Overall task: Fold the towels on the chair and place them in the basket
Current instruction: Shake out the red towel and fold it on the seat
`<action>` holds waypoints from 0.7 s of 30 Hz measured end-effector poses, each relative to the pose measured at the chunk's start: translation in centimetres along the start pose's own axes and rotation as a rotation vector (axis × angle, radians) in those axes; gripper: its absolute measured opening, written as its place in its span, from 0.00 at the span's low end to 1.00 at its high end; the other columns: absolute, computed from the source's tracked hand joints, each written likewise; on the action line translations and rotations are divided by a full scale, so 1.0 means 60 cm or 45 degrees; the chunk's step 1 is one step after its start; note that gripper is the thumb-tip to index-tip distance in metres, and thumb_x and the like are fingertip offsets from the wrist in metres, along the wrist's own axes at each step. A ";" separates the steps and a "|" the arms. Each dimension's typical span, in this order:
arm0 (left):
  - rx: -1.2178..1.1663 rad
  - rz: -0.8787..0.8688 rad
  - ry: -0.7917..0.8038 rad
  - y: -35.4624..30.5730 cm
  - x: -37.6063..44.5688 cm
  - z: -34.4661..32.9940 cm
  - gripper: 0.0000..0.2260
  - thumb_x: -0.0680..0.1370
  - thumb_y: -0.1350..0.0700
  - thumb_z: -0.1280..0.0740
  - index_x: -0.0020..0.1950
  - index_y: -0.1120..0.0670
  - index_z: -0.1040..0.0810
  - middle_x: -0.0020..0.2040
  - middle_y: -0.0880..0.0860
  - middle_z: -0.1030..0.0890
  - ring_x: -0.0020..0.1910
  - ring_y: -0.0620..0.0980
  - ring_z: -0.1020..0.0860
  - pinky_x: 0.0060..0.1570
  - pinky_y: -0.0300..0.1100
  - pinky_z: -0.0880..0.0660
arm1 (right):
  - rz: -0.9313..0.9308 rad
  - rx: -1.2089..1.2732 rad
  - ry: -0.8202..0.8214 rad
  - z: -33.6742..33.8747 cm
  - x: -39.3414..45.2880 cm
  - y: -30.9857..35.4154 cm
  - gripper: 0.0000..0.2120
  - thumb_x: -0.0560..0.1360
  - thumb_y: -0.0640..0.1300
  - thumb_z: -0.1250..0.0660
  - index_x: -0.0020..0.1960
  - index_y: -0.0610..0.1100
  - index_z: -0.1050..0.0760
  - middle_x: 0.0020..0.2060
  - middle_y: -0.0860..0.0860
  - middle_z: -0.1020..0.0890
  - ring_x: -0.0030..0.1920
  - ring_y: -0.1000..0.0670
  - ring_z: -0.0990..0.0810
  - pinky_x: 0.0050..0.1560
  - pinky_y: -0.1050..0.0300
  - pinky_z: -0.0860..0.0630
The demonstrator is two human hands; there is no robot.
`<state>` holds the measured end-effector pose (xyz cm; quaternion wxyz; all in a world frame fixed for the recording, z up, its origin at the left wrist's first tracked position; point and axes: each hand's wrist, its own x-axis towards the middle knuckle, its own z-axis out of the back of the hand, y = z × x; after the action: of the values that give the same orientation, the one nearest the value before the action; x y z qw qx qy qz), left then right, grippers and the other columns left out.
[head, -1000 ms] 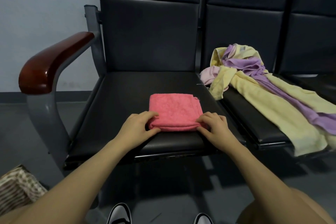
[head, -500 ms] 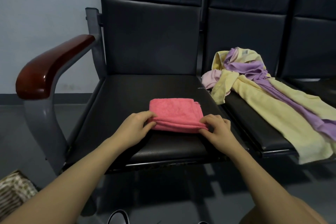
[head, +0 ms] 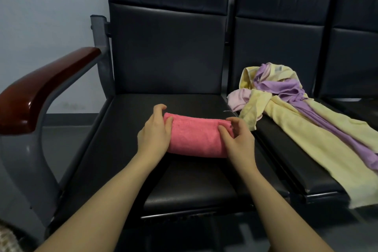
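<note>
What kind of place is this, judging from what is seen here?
Probably a waiting area or lobby, not a home: a row of joined black padded seats on a grey metal frame with a wooden armrest, a plain pale wall and a grey floor.

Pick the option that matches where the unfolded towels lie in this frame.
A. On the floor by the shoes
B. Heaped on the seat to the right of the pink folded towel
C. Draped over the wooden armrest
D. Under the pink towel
B: the yellow towel, purple towel and pale pink towel lie in a heap on the neighbouring seat, right of the pink folded towel that the left hand and right hand grip.
</note>
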<state>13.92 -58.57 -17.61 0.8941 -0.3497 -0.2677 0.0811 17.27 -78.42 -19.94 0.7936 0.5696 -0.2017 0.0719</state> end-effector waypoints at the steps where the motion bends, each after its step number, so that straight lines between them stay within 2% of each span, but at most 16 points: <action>1: 0.024 0.020 -0.007 0.002 0.007 -0.006 0.16 0.82 0.52 0.43 0.69 0.54 0.36 0.60 0.53 0.22 0.57 0.55 0.23 0.50 0.50 0.28 | -0.031 -0.056 -0.016 -0.005 0.006 -0.001 0.09 0.74 0.45 0.29 0.53 0.51 0.25 0.47 0.56 0.19 0.50 0.57 0.21 0.53 0.60 0.26; 4: 0.111 0.096 0.002 0.006 0.026 -0.023 0.14 0.82 0.51 0.43 0.66 0.54 0.33 0.56 0.53 0.22 0.54 0.53 0.23 0.45 0.46 0.30 | -0.109 -0.269 -0.027 -0.022 0.025 -0.006 0.08 0.74 0.49 0.31 0.51 0.49 0.26 0.42 0.57 0.21 0.48 0.52 0.22 0.55 0.53 0.27; 6: 0.208 0.186 0.027 0.012 0.038 -0.034 0.13 0.82 0.50 0.42 0.63 0.55 0.30 0.56 0.53 0.22 0.53 0.54 0.23 0.44 0.46 0.31 | -0.155 -0.485 0.043 -0.033 0.037 -0.013 0.06 0.76 0.50 0.34 0.49 0.49 0.26 0.40 0.57 0.23 0.46 0.51 0.24 0.57 0.53 0.34; 8: 0.301 0.177 -0.020 0.022 0.046 -0.043 0.13 0.81 0.49 0.41 0.59 0.56 0.27 0.56 0.55 0.24 0.52 0.56 0.24 0.45 0.49 0.29 | -0.190 -0.654 0.098 -0.041 0.046 -0.023 0.06 0.77 0.50 0.36 0.49 0.48 0.25 0.44 0.55 0.22 0.49 0.51 0.25 0.54 0.55 0.41; 9: 0.332 0.038 -0.096 0.026 0.051 -0.046 0.13 0.80 0.50 0.41 0.55 0.57 0.24 0.53 0.56 0.24 0.50 0.57 0.24 0.44 0.50 0.28 | -0.204 -0.697 0.108 -0.043 0.049 -0.028 0.07 0.77 0.50 0.37 0.49 0.48 0.24 0.47 0.53 0.22 0.51 0.50 0.25 0.54 0.54 0.43; 11: 0.405 -0.441 -0.203 0.023 0.056 -0.053 0.14 0.77 0.51 0.42 0.44 0.58 0.20 0.45 0.56 0.21 0.42 0.57 0.23 0.39 0.49 0.28 | -0.188 -0.764 0.108 -0.046 0.051 -0.032 0.10 0.77 0.51 0.37 0.53 0.47 0.23 0.52 0.51 0.24 0.57 0.48 0.26 0.57 0.52 0.42; 13: 0.543 -0.811 -0.092 0.014 0.050 -0.062 0.16 0.76 0.51 0.43 0.38 0.56 0.19 0.40 0.53 0.20 0.38 0.54 0.23 0.38 0.47 0.29 | -0.059 -0.839 0.083 -0.051 0.048 -0.033 0.14 0.78 0.51 0.38 0.60 0.46 0.25 0.58 0.50 0.25 0.61 0.47 0.29 0.60 0.51 0.42; 14: 0.625 -0.863 0.062 0.008 0.045 -0.066 0.19 0.76 0.49 0.46 0.39 0.54 0.18 0.41 0.51 0.19 0.39 0.53 0.22 0.41 0.47 0.29 | 0.058 -0.828 0.058 -0.054 0.045 -0.033 0.15 0.79 0.50 0.38 0.63 0.46 0.26 0.61 0.50 0.26 0.63 0.47 0.30 0.61 0.52 0.42; 15: 0.715 -0.812 0.234 0.000 0.036 -0.066 0.24 0.76 0.47 0.52 0.43 0.53 0.17 0.44 0.50 0.18 0.43 0.52 0.21 0.46 0.46 0.30 | 0.188 -0.787 0.052 -0.055 0.043 -0.031 0.15 0.79 0.50 0.38 0.64 0.47 0.26 0.62 0.51 0.25 0.63 0.48 0.30 0.61 0.54 0.43; 17: 0.824 -0.640 0.416 0.009 0.026 -0.072 0.33 0.74 0.44 0.62 0.56 0.49 0.19 0.57 0.47 0.19 0.56 0.49 0.23 0.56 0.45 0.35 | 0.370 -0.747 0.181 -0.058 0.041 -0.027 0.17 0.78 0.51 0.41 0.64 0.48 0.25 0.63 0.52 0.24 0.65 0.51 0.29 0.59 0.60 0.46; 19: 0.796 -0.492 0.512 0.023 0.026 -0.072 0.29 0.79 0.43 0.61 0.69 0.46 0.28 0.69 0.45 0.27 0.69 0.46 0.31 0.66 0.43 0.40 | 0.440 -0.838 0.418 -0.056 0.037 -0.030 0.22 0.77 0.56 0.47 0.66 0.52 0.26 0.66 0.55 0.25 0.67 0.55 0.30 0.60 0.62 0.48; 21: 0.755 -0.413 0.612 0.030 0.026 -0.066 0.22 0.82 0.44 0.55 0.74 0.44 0.36 0.74 0.44 0.35 0.74 0.45 0.40 0.71 0.44 0.47 | 0.370 -0.955 0.610 -0.050 0.033 -0.038 0.24 0.79 0.60 0.52 0.70 0.56 0.30 0.71 0.57 0.30 0.72 0.58 0.36 0.66 0.59 0.50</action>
<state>17.45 -58.99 -20.59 0.9944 -0.0393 -0.0681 -0.0713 20.59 -76.65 -21.95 0.9506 0.1765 -0.1024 0.2341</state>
